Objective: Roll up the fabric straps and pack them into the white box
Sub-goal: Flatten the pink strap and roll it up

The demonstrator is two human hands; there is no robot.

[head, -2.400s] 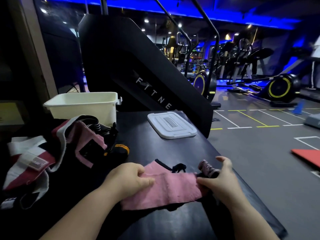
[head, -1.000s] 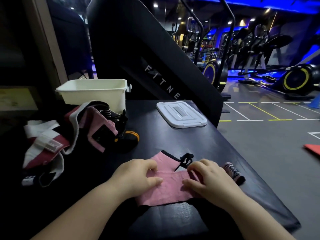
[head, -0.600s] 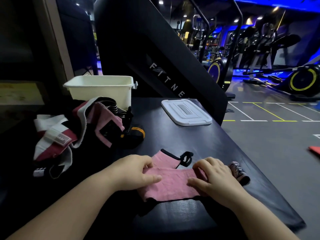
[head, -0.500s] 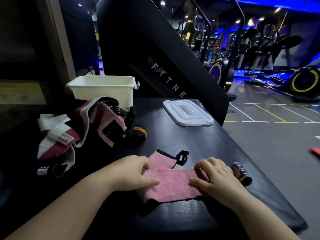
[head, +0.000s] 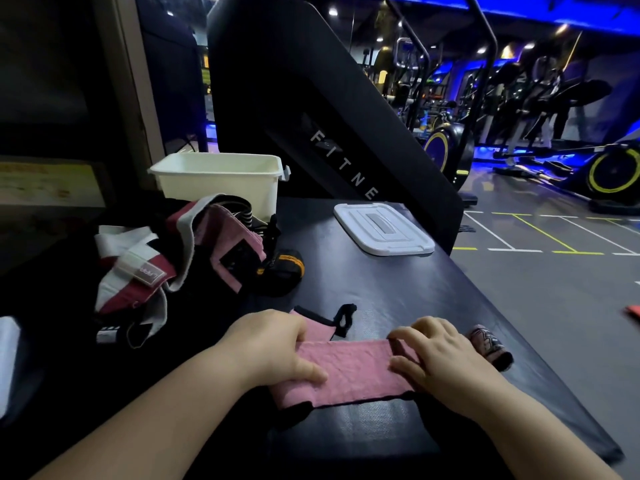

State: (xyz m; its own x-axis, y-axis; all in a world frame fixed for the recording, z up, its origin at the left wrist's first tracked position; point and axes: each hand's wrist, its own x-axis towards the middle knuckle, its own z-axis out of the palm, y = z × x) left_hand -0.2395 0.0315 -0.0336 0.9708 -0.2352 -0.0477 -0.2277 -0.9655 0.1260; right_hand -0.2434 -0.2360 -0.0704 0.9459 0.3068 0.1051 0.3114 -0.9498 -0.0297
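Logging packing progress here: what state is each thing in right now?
white box: upright, lid off, contents hidden.
lid: flat on the table, apart from the box.
pink strap: mostly flat, right end curled up.
left hand: holds the strap's left end.
right hand: fingers curled on its right end.
strap pile: unrolled, heaped.
black-and-yellow strap: rolled, outside the box.

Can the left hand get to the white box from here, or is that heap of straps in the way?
Probably yes. The white box stands open-topped behind the heap of straps, its lid off to the right; the left hand would reach over the heap, but it grips the pink strap now.
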